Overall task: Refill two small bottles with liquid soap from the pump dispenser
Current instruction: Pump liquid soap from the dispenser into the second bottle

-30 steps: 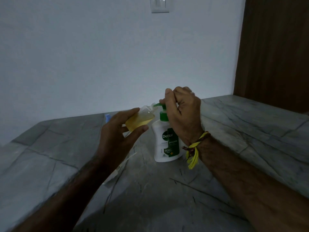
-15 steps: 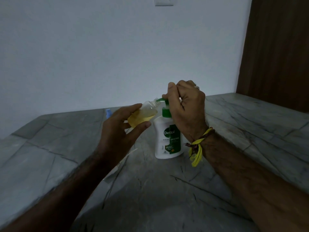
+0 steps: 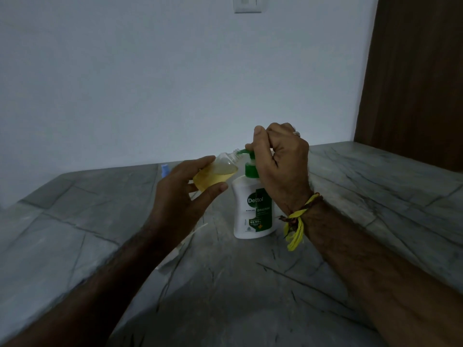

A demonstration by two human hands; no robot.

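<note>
Pump head looks popped back up under the right hand (image 3: 280,169) gripping the dispenser (image 3: 253,211); left hand (image 3: 183,194) holds the part-full small bottle (image 3: 218,175) at the nozzle, so probably another squirt coming.

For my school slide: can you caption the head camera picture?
Left hand tilts a small bottle to the pump dispenser spout; right hand grips the pump.

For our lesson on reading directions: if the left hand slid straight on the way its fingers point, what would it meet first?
Probably the green pump head of the soap dispenser: the left hand points up and right, and its small bottle already has its mouth at the spout. Depth is uncertain.
</note>
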